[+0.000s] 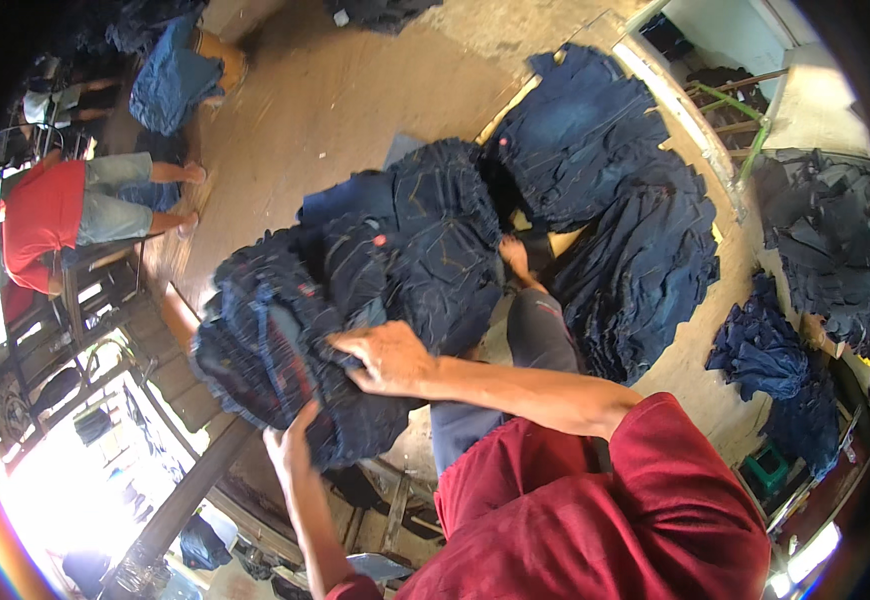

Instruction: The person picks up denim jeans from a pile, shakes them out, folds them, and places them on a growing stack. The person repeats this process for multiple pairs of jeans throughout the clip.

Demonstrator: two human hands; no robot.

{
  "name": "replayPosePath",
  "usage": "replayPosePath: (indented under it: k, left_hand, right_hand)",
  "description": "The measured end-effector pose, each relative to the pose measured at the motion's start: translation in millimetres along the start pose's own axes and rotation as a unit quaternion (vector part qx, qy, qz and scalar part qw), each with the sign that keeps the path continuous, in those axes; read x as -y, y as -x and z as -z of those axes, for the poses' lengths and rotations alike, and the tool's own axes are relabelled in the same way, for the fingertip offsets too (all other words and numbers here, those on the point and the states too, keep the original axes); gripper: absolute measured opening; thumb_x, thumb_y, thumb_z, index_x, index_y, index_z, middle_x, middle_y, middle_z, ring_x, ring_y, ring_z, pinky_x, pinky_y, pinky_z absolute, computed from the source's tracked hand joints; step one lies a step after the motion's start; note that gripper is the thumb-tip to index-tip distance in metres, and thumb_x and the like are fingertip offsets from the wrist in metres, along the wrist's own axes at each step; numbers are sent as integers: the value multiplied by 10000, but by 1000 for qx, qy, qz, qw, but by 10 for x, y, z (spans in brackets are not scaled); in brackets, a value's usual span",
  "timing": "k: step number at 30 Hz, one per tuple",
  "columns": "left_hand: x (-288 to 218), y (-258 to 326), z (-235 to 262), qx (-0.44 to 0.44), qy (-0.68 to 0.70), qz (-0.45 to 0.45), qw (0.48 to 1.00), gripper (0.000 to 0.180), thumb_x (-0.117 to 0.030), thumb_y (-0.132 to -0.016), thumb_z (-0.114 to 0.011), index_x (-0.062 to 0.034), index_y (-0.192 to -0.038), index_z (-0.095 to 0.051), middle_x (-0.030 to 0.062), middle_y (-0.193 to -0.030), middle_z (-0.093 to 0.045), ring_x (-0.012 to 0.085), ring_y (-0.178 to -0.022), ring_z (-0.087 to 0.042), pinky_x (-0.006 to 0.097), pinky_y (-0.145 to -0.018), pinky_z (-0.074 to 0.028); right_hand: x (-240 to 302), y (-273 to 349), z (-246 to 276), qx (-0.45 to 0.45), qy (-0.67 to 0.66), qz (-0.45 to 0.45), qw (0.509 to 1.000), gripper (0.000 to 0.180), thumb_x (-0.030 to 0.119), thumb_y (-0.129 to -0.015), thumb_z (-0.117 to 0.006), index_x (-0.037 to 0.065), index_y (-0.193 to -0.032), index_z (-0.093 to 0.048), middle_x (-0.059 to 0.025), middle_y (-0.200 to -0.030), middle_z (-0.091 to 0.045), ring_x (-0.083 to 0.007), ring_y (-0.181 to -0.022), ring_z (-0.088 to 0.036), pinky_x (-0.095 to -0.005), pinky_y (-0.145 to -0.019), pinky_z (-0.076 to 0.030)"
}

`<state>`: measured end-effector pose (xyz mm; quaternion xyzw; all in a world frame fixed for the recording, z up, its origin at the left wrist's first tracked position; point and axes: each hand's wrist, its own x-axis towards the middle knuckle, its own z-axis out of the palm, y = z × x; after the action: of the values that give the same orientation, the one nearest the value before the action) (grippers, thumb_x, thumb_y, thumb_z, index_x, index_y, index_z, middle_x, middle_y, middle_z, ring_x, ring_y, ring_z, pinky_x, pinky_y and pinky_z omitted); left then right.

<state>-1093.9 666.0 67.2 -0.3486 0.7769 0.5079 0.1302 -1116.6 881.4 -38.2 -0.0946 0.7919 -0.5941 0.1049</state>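
A thick bundle of dark blue denim pieces (275, 340) lies before me, its many layers showing along the left end. My left hand (293, 440) grips the near edge of that bundle, thumb and fingers apart around the cloth. Across the top comes my right hand (390, 358), its fingers closed on a fold of the denim. Some fingertips are hidden in the cloth or slightly blurred. More stacked denim (445, 220) continues to the right of the bundle, touching it.
Large denim piles (585, 140) lie on the floor beyond my bare foot (517, 258). Dark cloth heaps (825, 230) stand at the right, near a green stool (765, 467). At the left, a person in a red shirt (45, 215) stands by wooden benches. A wooden beam (180, 495) runs below.
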Motion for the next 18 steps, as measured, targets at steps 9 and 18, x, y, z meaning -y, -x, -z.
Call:
replayPosePath:
  k: [9,18]
  left_hand:
    - [-1792,1433,-174,41,140,-79,986,732,-96,-732,-802,47,-1417,-586,147,-1223,-691,258,-1009,-699,368,-968,-555]
    - [-2829,1887,-2062,422,303,-177,836,493,-219,-883,-746,5,-1320,-705,109,-1192,-762,235,-1051,-720,392,-1048,-530]
  right_hand:
    - [2007,389,2499,-101,66,181,976,501,163,-844,-833,1,-1296,-691,-210,-1155,-754,-339,-1041,-755,-387,-912,-599]
    - [3153,549,4626,-49,407,288,866,424,269,-1001,-731,-3,-1323,-690,-225,-1196,-746,-316,-1028,-741,-443,-873,-624]
